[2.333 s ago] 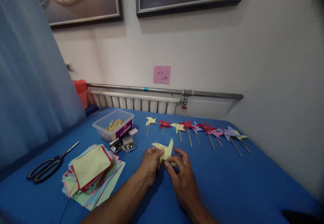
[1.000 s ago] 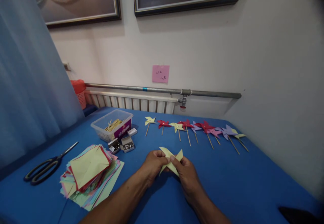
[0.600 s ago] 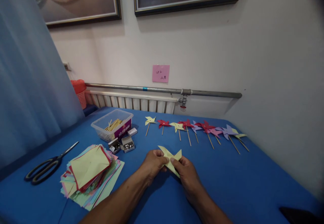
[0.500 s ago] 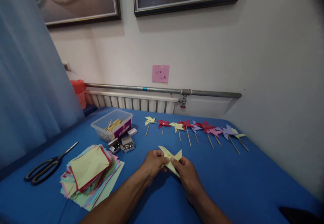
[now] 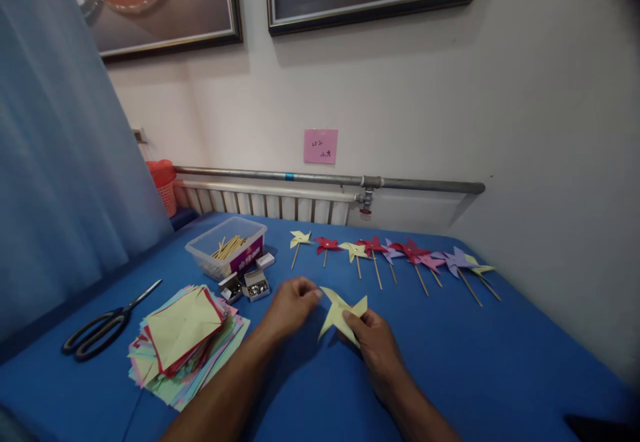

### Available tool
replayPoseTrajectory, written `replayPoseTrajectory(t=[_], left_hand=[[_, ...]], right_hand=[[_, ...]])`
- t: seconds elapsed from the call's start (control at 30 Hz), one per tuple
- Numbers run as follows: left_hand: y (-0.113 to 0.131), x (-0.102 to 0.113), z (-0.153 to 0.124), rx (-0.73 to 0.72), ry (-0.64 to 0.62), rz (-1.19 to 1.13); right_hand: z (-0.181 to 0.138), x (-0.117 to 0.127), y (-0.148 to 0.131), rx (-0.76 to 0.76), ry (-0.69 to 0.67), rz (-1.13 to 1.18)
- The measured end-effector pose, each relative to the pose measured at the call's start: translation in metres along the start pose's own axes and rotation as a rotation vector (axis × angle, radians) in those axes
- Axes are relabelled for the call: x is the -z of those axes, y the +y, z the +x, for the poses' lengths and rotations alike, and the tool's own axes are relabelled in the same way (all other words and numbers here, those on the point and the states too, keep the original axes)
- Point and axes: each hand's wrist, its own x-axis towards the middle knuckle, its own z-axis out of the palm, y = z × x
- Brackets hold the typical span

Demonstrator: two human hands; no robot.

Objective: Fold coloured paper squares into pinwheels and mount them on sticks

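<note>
A pale yellow paper pinwheel head (image 5: pixel 336 310) with folded blades is pinched at its centre by my right hand (image 5: pixel 373 342), thumb on top and the other fingers behind. My left hand (image 5: pixel 290 305) is off the paper, just to its left. Its fingers are curled in with the thumb close to them, and I see nothing between them. Beyond the left hand are two small opened boxes: one box (image 5: pixel 257 285) holds shiny metal tacks, and the other box (image 5: pixel 231 289) holds small dark-looking pieces.
A stack of coloured paper squares (image 5: pixel 187 329) lies at left, beside black-handled scissors (image 5: pixel 110 325). A clear plastic tub (image 5: pixel 200 255) holds wooden sticks (image 5: pixel 230 247). Behind it stands a radiator (image 5: pixel 270 203). Several finished pinwheels (image 5: pixel 373 247) line the blue table's (image 5: pixel 500 369) far side.
My left hand has let go of the yellow pinwheel head and moved left and slightly up. My right hand still holds the paper. The view has shifted slightly.
</note>
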Motion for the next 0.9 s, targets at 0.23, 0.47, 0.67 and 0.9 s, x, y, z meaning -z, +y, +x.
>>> replayPoseTrajectory(t=[0.23, 0.47, 0.67, 0.9], left_hand=[[-0.020, 0.076, 0.019, 0.157, 0.162, 0.930], [-0.030, 0.078, 0.023, 0.204, 0.050, 0.969], [-0.037, 0.076, 0.027, 0.210, 0.060, 1.067], [-0.036, 0.075, 0.026, 0.116, 0.176, 1.087]], right_hand=[[-0.002, 0.000, -0.008, 0.033, 0.032, 0.037], [-0.001, 0.000, -0.006, 0.039, 0.025, 0.032], [0.009, 0.003, 0.006, 0.035, 0.038, 0.023], [0.007, 0.003, 0.005, 0.049, 0.045, 0.012]])
